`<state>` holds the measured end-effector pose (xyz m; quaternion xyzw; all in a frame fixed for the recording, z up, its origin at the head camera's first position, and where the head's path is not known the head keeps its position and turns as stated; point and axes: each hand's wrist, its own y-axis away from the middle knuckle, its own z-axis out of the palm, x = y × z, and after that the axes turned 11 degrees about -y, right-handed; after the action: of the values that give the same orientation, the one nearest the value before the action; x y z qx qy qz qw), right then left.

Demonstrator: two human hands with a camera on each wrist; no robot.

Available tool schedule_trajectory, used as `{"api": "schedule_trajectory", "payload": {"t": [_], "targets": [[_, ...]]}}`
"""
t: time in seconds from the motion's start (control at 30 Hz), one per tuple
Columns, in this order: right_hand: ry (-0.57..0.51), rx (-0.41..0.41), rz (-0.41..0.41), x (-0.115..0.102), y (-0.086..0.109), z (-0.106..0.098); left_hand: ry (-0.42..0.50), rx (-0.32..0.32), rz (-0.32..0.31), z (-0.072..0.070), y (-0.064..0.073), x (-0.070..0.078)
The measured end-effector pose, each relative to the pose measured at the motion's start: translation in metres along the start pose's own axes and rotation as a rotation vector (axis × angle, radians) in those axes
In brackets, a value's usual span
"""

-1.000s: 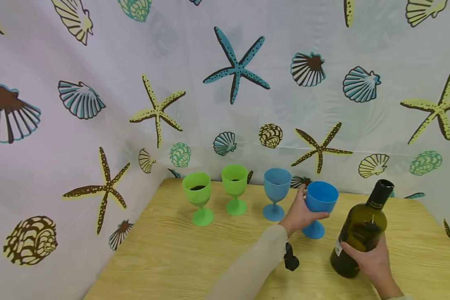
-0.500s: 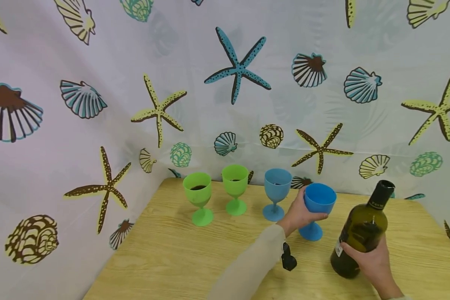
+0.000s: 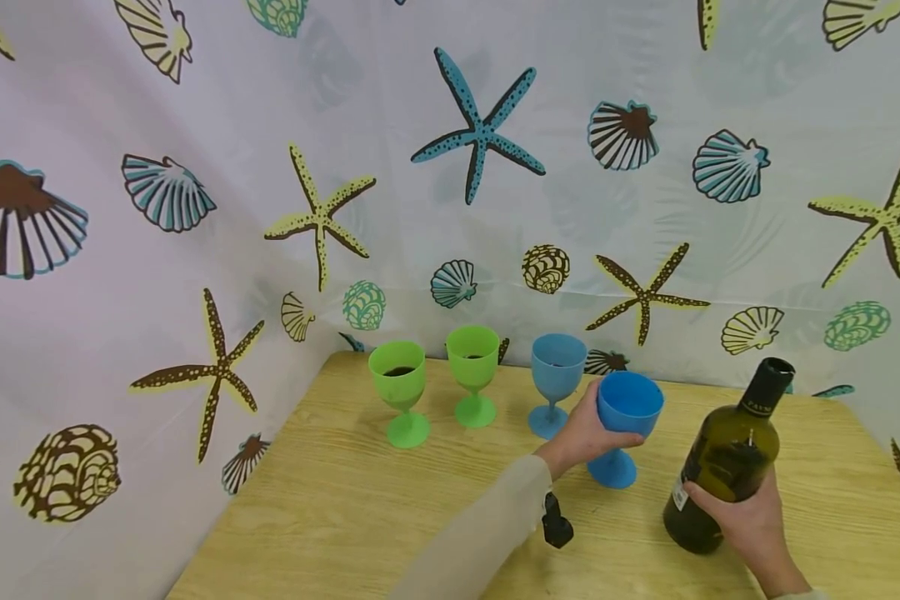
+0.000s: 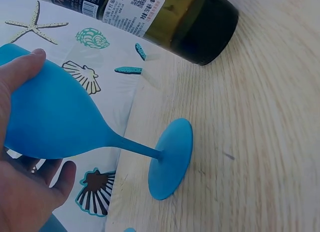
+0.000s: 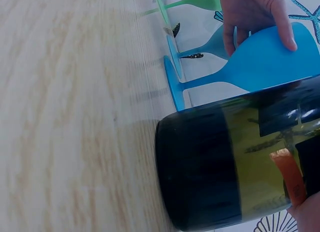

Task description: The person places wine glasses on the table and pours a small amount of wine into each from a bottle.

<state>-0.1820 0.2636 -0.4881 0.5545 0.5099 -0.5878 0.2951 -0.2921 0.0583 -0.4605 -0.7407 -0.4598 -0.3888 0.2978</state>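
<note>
My left hand grips the bowl of a bright blue plastic goblet, its thumb on the near side. The goblet is upright, and no liquid shows in the part of its inside that I see. In the left wrist view its round foot is at the wooden tabletop; whether it touches I cannot tell. My right hand holds a dark green wine bottle around its lower body, to the right of the goblet. The bottle has no visible cap and leans slightly rightward in the head view.
Behind and left stand a lighter blue goblet and two green goblets, one middle and one leftmost. Dark liquid shows in the leftmost. A shell-and-starfish patterned curtain hangs behind the wooden table.
My left hand has brought the bright blue goblet leftward and nearer to me. The bottle and my right hand stay almost in place. The head view has shifted slightly.
</note>
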Motion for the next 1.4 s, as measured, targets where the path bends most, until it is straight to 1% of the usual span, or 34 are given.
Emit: {"api": "schedule_trajectory", "payload": {"t": [0.23,0.47,0.63,0.77,1.07,1.2,1.4], "targets": [[0.009,0.006,0.012,0.0,-0.001,0.001,0.01,-0.037,0.009,-0.006,0.01,-0.002],[0.019,0.003,0.018,0.0,-0.002,0.001,0.023,-0.092,0.041,-0.013,0.021,-0.007],[0.04,-0.005,0.044,0.001,-0.002,0.0,0.015,-0.11,0.051,-0.017,0.028,-0.009],[0.025,-0.008,0.056,-0.001,-0.002,0.0,0.014,-0.118,0.059,-0.02,0.034,-0.01],[0.017,-0.001,0.039,-0.005,0.001,0.0,0.0,-0.117,0.022,-0.026,0.045,-0.014],[0.012,0.011,0.026,-0.005,0.002,0.0,-0.006,-0.122,0.02,-0.029,0.049,-0.015],[-0.003,0.025,0.026,-0.003,0.002,0.0,0.02,-0.128,0.032,-0.034,0.055,-0.019]]}}
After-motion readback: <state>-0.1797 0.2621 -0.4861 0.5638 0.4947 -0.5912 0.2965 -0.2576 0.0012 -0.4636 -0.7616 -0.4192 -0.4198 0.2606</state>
